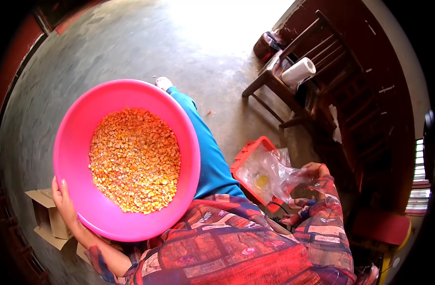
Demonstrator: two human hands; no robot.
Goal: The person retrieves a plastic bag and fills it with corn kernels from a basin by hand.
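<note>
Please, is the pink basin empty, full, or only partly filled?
Partly filled: corn kernels cover the bottom of the pink basin, while its bare inner wall shows all around them.

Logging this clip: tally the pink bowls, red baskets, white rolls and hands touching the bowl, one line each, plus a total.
Pink bowl: 1
Red basket: 1
White roll: 1
Left hand, touching the bowl: 1
Total: 4
</note>
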